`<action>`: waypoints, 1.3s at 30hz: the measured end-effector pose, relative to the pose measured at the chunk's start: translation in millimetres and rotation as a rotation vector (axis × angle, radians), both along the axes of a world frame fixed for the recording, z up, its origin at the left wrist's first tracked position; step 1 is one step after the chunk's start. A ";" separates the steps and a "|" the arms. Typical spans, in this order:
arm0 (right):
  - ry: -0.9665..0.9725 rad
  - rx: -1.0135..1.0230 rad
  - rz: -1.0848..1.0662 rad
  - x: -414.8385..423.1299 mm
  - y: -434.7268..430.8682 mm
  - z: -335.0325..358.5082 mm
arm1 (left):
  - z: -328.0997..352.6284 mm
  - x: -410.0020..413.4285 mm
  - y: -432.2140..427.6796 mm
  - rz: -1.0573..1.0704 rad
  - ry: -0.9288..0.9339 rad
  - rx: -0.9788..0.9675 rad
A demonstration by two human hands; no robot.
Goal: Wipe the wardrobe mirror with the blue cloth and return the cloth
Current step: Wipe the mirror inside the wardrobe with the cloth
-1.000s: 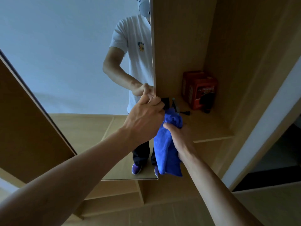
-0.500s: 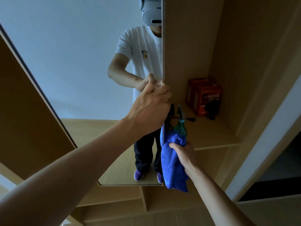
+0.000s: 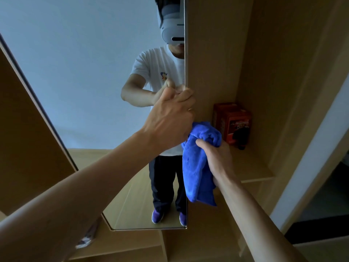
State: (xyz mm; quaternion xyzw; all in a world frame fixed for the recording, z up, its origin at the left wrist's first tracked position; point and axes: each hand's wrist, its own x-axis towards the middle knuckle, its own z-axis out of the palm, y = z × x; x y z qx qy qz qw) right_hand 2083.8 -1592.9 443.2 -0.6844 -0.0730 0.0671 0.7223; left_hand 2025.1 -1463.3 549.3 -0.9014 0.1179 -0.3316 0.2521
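Wardrobe mirror [image 3: 94, 91] | left hand [image 3: 170, 120] grips its right edge | right hand [image 3: 217, 157] clutches blue cloth [image 3: 196, 171] beside it | risk: mirror may swing, pinching left hand

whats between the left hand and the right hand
Only the bunched top of the blue cloth, which the right hand grips; the left hand holds the edge of the mirror. The head view shows it.

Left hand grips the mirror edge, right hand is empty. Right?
Not quite. In the head view the left hand does grip the edge of the mirror, but the right hand is not empty: it holds a bunched blue cloth.
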 end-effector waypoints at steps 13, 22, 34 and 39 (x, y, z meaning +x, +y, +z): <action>0.189 -0.271 0.063 4.4 -2.6 -88.7 | -4.7 16.5 13.7 -0.276 -0.090 -0.073; -0.082 0.002 0.062 4.5 -1.0 13.6 | -3.8 2.3 -0.1 0.060 0.060 -0.034; 0.072 -0.154 0.077 18.1 -2.2 -13.3 | 38.8 8.7 -0.8 0.021 -0.026 -0.008; -0.036 -0.124 0.153 20.7 -4.5 -4.0 | 48.8 5.6 1.4 0.035 -0.005 0.017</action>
